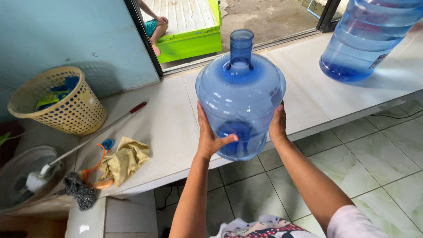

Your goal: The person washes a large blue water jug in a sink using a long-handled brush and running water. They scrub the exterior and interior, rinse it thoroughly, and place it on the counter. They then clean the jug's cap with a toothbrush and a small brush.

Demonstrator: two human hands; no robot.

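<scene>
Blue, see-through plastic water jug (240, 88) gripped at its lower sides by left hand (209, 136) and right hand (277, 125), both clamped on it, held upright in mid-air over the white counter's (172, 128) front edge.

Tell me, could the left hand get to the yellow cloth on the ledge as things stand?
Probably not right now. The left hand grips the blue water jug together with the right hand, so it is occupied. The yellow cloth lies uncovered on the white ledge, with nothing between them.
</scene>
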